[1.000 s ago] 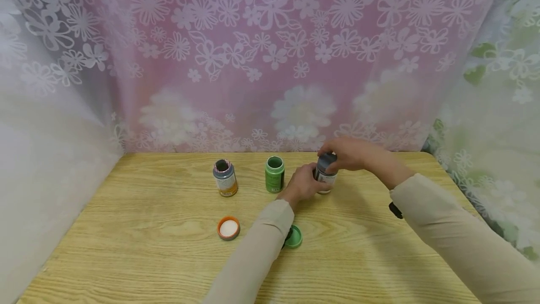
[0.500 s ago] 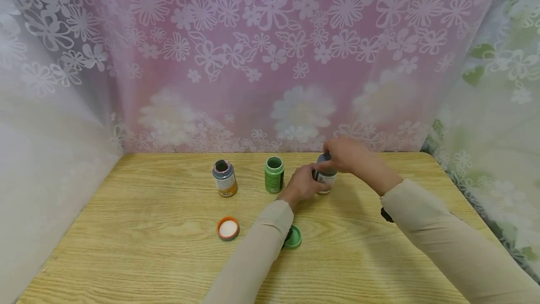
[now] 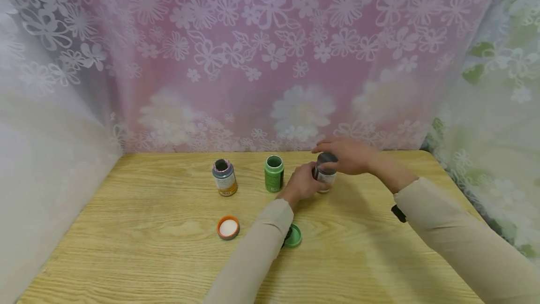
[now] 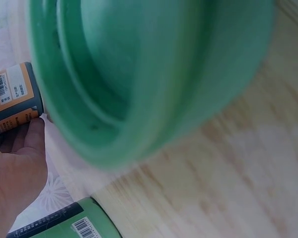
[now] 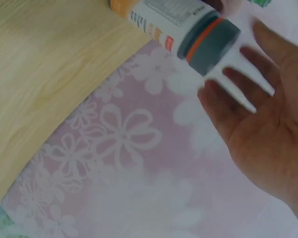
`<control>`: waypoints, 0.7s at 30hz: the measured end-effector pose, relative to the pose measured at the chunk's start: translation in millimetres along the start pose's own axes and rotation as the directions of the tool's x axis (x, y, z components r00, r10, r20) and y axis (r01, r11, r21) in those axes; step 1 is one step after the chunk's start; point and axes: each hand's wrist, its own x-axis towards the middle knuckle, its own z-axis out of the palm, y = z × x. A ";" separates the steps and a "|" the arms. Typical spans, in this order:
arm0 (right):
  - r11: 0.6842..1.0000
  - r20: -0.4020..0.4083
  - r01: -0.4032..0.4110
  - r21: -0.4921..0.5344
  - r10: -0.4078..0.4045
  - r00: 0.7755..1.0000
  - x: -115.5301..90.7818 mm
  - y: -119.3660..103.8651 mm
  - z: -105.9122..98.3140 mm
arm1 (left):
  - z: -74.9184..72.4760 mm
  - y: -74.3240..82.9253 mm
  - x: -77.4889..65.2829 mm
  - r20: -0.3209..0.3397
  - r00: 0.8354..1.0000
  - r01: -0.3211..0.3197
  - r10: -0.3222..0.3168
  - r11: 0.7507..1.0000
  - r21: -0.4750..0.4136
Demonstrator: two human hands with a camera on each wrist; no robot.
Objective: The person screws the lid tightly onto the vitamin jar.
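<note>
Wooden table (image 3: 147,266) bore all items. Two hands worked far right: right hand (image 3: 352,155), wrapped round grey cap (image 5: 216,47) half second earlier, had loosened, fingers spread, apparently just clear; left hand (image 3: 302,182) was clamped on capped bottle (image 5: 174,15). Judged meaning: grip was resetting between twists, grey cap not yet off. Bottles counted three, upright, far row: uncapped orange-and-grey bottle (image 3: 226,183) left, uncapped green bottle (image 3: 274,179) middle, capped bottle right. Loose lids counted two, near: orange-rimmed lid (image 3: 228,228) left, green lid (image 3: 295,237) right.
</note>
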 end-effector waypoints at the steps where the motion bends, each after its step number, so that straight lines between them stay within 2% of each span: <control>1: 0.998 0.023 0.054 0.033 -0.054 0.998 -1.1 1.2 -1.8 | -0.3 -0.1 -0.3 -0.002 1.000 0.003 -0.003 1.000 -0.002; 4: 0.987 0.077 0.122 0.108 -0.131 0.988 -2.5 3.4 -4.8 | -0.1 0.1 -1.2 0.001 1.000 0.002 -0.002 1.000 -0.016; 8: 0.981 0.093 0.113 0.158 -0.129 0.987 -1.2 4.3 -4.0 | 0.9 0.0 -1.1 0.001 1.000 -0.006 0.006 1.000 -0.025; 15: 0.988 0.110 0.029 0.154 -0.047 0.993 4.3 2.3 -4.7 | -1.3 1.9 -0.2 -0.007 1.000 0.010 -0.010 1.000 -0.001; 21: 0.990 0.124 -0.091 0.110 0.077 0.989 8.6 -3.2 -3.9 | -1.0 2.0 -0.7 -0.010 1.000 0.016 -0.016 1.000 0.003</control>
